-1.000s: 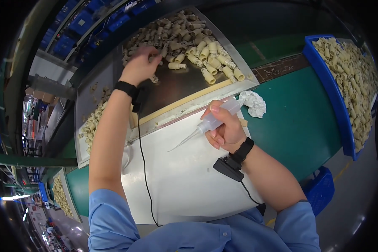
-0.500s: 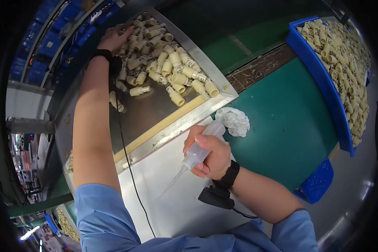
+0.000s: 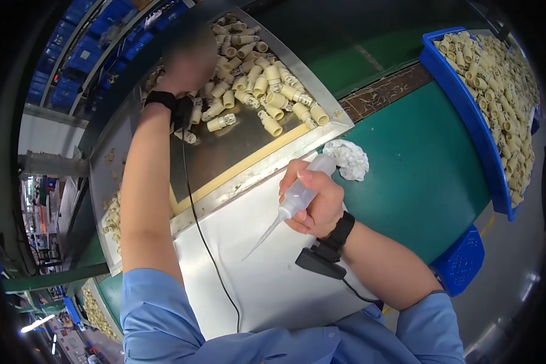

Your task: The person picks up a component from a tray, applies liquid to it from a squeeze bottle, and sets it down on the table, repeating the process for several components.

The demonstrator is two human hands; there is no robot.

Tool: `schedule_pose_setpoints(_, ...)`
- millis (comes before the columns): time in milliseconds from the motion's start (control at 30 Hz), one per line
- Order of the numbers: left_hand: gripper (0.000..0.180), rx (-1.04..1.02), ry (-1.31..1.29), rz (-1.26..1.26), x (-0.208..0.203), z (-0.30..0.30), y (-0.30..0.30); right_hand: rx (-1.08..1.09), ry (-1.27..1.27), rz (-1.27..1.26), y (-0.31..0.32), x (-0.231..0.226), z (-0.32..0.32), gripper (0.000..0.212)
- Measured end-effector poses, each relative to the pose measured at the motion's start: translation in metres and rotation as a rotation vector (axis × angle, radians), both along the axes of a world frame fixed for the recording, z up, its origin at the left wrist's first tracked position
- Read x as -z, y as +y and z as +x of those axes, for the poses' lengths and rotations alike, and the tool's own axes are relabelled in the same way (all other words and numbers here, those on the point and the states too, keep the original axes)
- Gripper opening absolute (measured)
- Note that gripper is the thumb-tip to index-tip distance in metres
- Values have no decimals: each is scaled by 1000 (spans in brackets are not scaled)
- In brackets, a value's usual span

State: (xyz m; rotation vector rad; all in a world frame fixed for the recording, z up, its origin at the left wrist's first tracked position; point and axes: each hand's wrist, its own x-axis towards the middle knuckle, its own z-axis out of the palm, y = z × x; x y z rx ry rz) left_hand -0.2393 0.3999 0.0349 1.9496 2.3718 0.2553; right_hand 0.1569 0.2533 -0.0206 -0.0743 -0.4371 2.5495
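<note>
A crumpled white wad [image 3: 350, 161] lies right of centre. A perforated blue panel [image 3: 464, 261] shows lower right, blue bins [image 3: 84, 56] upper left, a lit lamp [image 3: 37, 323] lower left.

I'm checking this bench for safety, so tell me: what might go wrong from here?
The bottle in the right hand has its thin tip angled down over the white board, so it might drip there.

The cord from the left wrist strap passes over the tray and could snag loose parts.

The blue bin is heaped with parts; a knock might spill some.
</note>
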Motion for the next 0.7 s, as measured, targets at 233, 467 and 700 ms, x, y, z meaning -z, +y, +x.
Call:
schedule_pose_setpoints(233, 62, 0, -5, 61, -13, 54, -64, -5, -21, 30, -1, -1, -1, 36)
schedule_pose_setpoints(467, 51, 148, -249, -6, -25, 95, -121, -18, 9, 60, -1, -5, 1, 34)
schedule_pose_setpoints(700, 44, 61, -145, -35, -24, 106, -164, -38, -101, 171, -6, -10, -2, 34)
